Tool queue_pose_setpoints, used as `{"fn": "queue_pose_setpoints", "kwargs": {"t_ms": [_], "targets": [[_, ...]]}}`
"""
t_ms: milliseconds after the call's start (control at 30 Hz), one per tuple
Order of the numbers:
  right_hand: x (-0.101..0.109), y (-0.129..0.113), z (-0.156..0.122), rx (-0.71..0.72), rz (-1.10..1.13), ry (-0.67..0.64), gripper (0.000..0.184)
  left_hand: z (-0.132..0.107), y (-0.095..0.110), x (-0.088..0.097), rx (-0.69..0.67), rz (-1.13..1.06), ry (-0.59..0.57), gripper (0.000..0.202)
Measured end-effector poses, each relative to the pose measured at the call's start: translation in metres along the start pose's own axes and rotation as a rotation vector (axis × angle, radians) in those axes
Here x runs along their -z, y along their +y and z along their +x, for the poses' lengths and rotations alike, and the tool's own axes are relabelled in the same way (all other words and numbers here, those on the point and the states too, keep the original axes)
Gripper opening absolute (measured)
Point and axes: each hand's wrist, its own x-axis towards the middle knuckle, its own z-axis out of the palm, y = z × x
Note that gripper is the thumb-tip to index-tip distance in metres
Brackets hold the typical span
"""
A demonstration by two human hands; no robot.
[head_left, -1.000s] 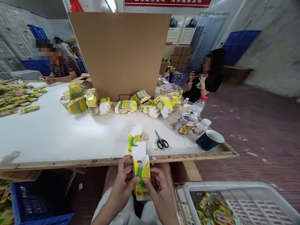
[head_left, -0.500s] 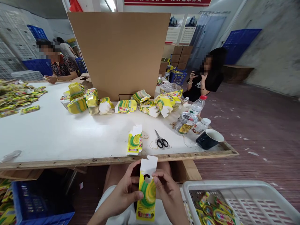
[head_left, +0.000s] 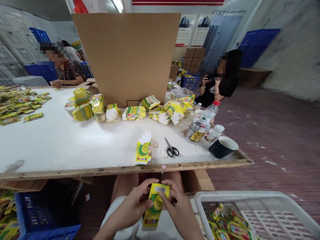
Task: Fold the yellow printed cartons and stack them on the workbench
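Between both hands, over my lap, is a small yellow and green carton (head_left: 154, 218) with a barcode on its folded top flap. My left hand (head_left: 138, 201) grips its left side, thumb across the front. My right hand (head_left: 178, 203) holds the upper right edge, its thumb pressed near the flap. On the table just ahead lies a flat stack of similar cartons (head_left: 143, 151) with white flaps. Black-handled scissors (head_left: 172, 151) and a few rubber bands (head_left: 163, 154) are to its right.
A white basket (head_left: 200, 206) of filled packets stands at my right, a blue crate (head_left: 47, 230) at my left. Bundled cartons (head_left: 133, 113) line a cardboard panel (head_left: 127, 60). A dark mug (head_left: 220, 148), jar (head_left: 197, 131) and bottles crowd the right edge. Two people sit across.
The carton's white top flap has been folded down, so its yellow barcode side now faces me. Both hands have shifted slightly, and the carton sits tilted a little.
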Motion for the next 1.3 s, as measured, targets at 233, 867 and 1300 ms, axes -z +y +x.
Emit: {"fn": "queue_pose_setpoints", "kwargs": {"t_ms": [233, 867, 1300], "targets": [[0.0, -0.005, -0.004, 0.042, -0.007, 0.041, 0.039, 0.005, 0.007, -0.004, 0.063, -0.302, -0.008, 0.057], [0.003, 0.009, -0.004, 0.054, -0.144, 0.11, 0.04, 0.011, 0.011, -0.006, 0.032, -0.022, -0.017, 0.059], [0.079, -0.007, -0.024, 0.171, -0.389, 0.393, 0.034, 0.037, 0.015, -0.013, -0.119, 0.368, 0.09, 0.058]]}}
